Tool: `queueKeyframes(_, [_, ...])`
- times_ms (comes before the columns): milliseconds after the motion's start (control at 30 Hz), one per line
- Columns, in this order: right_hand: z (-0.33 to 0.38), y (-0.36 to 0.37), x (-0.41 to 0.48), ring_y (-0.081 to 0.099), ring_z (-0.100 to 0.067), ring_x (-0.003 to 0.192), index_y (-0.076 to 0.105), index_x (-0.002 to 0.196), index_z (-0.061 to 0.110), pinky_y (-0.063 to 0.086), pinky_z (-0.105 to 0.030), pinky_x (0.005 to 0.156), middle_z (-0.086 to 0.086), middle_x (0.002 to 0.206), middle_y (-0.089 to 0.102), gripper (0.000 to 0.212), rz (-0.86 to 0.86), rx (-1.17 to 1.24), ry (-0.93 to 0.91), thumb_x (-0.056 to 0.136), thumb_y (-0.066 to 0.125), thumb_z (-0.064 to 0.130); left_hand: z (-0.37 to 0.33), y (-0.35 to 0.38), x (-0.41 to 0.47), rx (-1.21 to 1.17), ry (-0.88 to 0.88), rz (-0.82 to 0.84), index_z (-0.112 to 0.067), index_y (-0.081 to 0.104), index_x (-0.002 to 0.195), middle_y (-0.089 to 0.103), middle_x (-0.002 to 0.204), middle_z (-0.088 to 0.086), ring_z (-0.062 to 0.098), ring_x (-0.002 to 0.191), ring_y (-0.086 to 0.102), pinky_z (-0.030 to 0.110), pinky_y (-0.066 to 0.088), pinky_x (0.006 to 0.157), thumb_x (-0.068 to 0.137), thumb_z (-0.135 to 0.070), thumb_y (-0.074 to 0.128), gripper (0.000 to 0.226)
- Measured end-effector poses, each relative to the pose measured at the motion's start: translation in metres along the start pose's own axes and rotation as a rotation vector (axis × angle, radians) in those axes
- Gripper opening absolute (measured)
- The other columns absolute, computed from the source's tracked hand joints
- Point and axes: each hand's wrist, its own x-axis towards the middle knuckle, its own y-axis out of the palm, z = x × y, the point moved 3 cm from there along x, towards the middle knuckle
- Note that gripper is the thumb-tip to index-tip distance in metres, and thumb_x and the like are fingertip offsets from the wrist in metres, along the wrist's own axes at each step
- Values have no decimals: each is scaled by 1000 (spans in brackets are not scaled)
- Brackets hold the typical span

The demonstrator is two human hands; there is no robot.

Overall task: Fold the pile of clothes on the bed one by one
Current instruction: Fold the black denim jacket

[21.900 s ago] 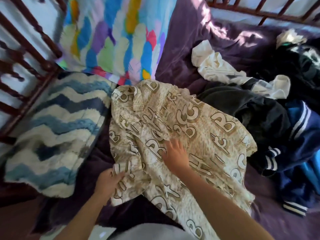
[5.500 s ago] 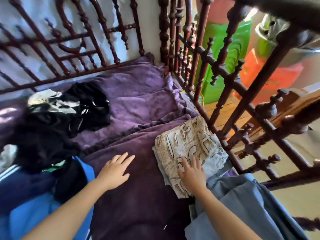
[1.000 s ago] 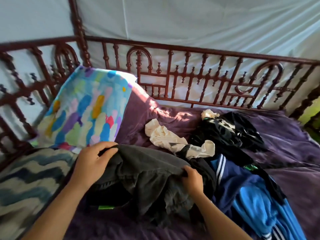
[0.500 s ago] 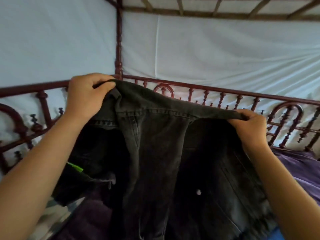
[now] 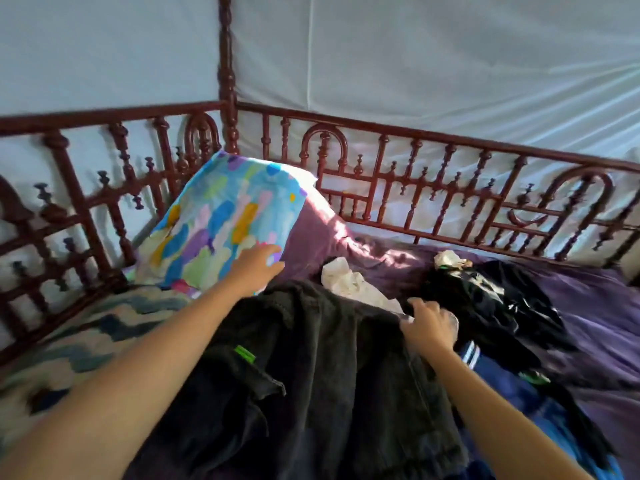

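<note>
The bed [image 5: 588,306], covered in a purple blanket and fenced by a dark red carved wooden rail [image 5: 433,188], carries everything here, and the dark grey denim garment [image 5: 322,368] takes up most of its near side, spread out between the two forearms. Its long axis runs away from the person, from the near hem at the bottom of the view up to a far edge lying roughly level with both hands, so each hand sits at one far corner and the cloth lies below and between them. The garment looks heavy and stiff, with stitched seams, a loose flap and a small bright green tag [image 5: 245,353] on its left part; it is rumpled rather than flat. The right hand [image 5: 427,327] is curled, pinching the far right edge of the denim, just beside a crumpled cream cloth [image 5: 349,285]. The left hand [image 5: 258,268] reaches to the far left corner, fingers together and extended against the multicoloured pillow [image 5: 221,220]; whether it grips the denim I cannot tell. Beyond the right hand, the unfolded remainder waits: a black garment [image 5: 491,306] and a blue one with white stripes [image 5: 495,372]. Smoothing probably comes first, with both hands equally near.
</note>
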Motion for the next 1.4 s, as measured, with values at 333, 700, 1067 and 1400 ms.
queueKeyframes(333, [48,141,-56,28,-23,133,40,136,23,28,-39,106,-3,141,34,44,486,-99,-264,94,48,32,179,128,-155,-121,-561,270,-11,49,131,51,133,9,24,120,50,29,42,93,97,-26,49,38])
queueKeyframes(700, [134,217,-37,31,-24,132,38,139,19,35,-38,105,-3,142,37,46,659,-84,-347,96,45,33,208,165,-183,-283,-591,294,-15,37,140,45,138,1,16,127,42,25,37,102,90,-39,58,60])
queueKeyframes(1067, [187,280,5,28,-31,134,14,149,27,33,-44,105,-8,151,25,59,741,-160,-336,97,42,30,205,181,-183,-695,-661,282,-22,26,144,44,131,-7,8,116,47,11,39,88,78,-31,74,82])
queueKeyframes(1400, [175,271,4,60,-30,98,52,120,15,45,-33,70,-10,108,63,33,663,-190,-332,91,42,5,206,182,-168,-432,-529,272,-16,48,133,56,127,-5,11,120,51,23,42,98,81,-30,71,58])
